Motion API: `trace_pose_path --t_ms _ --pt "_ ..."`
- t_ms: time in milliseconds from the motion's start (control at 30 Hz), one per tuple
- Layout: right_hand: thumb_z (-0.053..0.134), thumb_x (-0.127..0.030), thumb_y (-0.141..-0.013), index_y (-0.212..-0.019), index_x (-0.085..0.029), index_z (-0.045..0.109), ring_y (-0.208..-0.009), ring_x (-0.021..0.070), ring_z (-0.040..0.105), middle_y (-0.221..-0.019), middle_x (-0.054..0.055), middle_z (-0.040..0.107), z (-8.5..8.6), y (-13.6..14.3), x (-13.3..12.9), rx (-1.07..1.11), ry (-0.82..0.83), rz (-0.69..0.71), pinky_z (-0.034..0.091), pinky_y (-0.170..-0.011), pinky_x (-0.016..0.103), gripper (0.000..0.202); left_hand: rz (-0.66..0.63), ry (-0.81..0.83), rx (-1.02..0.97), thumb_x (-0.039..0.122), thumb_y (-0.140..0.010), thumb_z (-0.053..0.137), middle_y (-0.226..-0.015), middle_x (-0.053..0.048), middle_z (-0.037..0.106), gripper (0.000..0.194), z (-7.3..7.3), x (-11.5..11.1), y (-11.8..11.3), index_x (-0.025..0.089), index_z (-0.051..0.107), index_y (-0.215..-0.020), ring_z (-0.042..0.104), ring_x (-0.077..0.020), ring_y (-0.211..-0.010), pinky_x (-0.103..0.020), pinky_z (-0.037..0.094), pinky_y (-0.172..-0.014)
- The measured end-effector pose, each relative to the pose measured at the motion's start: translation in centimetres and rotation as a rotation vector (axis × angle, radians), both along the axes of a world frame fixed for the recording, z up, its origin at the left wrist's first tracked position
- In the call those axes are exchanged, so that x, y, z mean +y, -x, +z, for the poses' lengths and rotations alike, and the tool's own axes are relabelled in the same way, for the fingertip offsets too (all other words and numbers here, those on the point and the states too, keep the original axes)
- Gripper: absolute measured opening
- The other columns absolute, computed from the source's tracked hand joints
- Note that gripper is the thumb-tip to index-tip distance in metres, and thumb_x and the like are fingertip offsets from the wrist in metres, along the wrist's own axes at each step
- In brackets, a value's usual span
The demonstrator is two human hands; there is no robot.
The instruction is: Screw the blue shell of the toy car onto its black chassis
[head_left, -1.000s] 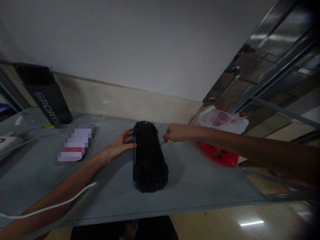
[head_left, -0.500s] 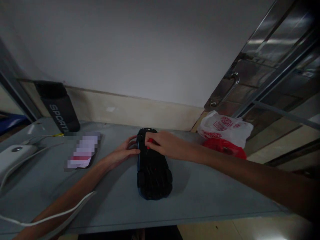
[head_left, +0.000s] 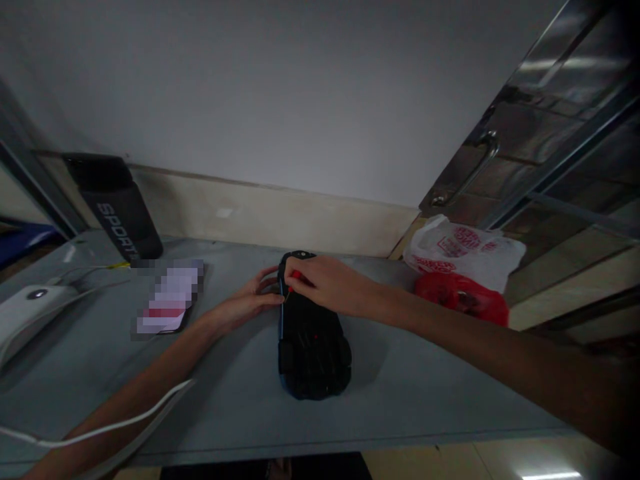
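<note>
A toy car (head_left: 314, 340) lies upside down on the grey table, its black underside facing up and a blue edge showing along its left. My left hand (head_left: 253, 299) rests against the car's left side near the far end, fingers apart. Over the far part of the underside, my right hand (head_left: 320, 283) is closed on a small red-handled screwdriver (head_left: 296, 275). The tool's thin shaft points down and left, close to the car's left edge and my left thumb. Whether its tip touches the car is too small to tell.
On the grey table (head_left: 400, 400), a phone (head_left: 173, 297), a black bottle (head_left: 117, 213) and a white device (head_left: 35, 307) with cables are at the left. A white plastic bag (head_left: 460, 250) and a red bag (head_left: 463, 297) lie at the right. A wall stands behind.
The red screwdriver in my right hand has shifted slightly left, its shaft now nearer the car's left edge. The view has turned slightly. My left hand stays beside the car.
</note>
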State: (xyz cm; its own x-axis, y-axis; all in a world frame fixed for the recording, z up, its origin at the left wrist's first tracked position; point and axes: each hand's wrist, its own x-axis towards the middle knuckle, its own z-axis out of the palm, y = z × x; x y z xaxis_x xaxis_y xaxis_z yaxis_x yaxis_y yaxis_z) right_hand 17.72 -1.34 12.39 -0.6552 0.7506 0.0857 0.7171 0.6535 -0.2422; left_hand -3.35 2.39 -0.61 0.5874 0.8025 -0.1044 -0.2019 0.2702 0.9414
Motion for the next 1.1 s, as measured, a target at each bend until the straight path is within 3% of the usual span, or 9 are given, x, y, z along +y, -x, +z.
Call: trace_pose_path --t_ms 300,433,667,900,1100 --pt "0.048 -0.033 -0.107 -0.107 -0.022 0.067 -0.075 0.0171 0.064 -0.085 0.004 0.074 0.4 0.6 -0.8 -0.171 -0.143 -0.113 0.03 -0.066 0.031 0.022 0.001 0.011 -0.022 0.013 -0.081 0.082 -0.153 -0.009 0.053 0.086 0.1 -0.1 -0.1 0.033 0.044 -0.155 0.06 -0.0249 -0.128 -0.048 0.036 -0.12" --pt "0.046 -0.03 -0.108 -0.108 -0.021 0.068 -0.079 0.0176 0.067 -0.09 0.004 0.075 0.1 1.3 -1.7 -0.17 -0.181 -0.171 0.034 -0.067 0.03 0.024 0.007 0.013 -0.012 0.015 -0.081 0.083 -0.147 -0.007 0.059 0.084 -0.2 0.0 0.0 0.035 0.045 -0.153 0.058 -0.0263 -0.133 -0.047 0.036 -0.12" --pt "0.049 -0.029 -0.107 -0.107 -0.019 0.067 -0.082 0.0189 0.069 -0.092 0.004 0.075 -0.3 1.3 -2.0 -0.13 -0.161 -0.285 0.039 -0.069 0.03 0.021 -0.008 -0.002 0.01 0.016 -0.081 0.082 -0.149 -0.005 0.056 0.079 -0.6 0.3 0.3 0.038 0.049 -0.149 0.058 -0.025 -0.13 -0.05 0.036 -0.119" --pt "0.049 -0.03 -0.107 -0.109 -0.019 0.066 -0.077 0.0178 0.068 -0.087 0.003 0.073 -0.5 0.8 -2.4 -0.147 -0.175 -0.271 0.035 -0.064 0.031 0.02 -0.004 -0.006 -0.016 0.014 -0.079 0.083 -0.153 -0.005 0.054 0.078 -0.6 0.3 0.0 0.037 0.052 -0.146 0.054 -0.0263 -0.138 -0.049 0.037 -0.12" --pt "0.049 -0.029 -0.107 -0.107 -0.02 0.068 -0.078 0.0192 0.069 -0.088 0.005 0.076 0.0 1.1 -1.9 -0.166 -0.189 -0.247 0.041 -0.067 0.032 0.021 -0.021 -0.02 -0.007 0.015 -0.078 0.085 -0.157 -0.003 0.051 0.083 -0.6 0.3 0.0 0.037 0.048 -0.149 0.044 -0.0309 -0.148 -0.052 0.032 -0.123"
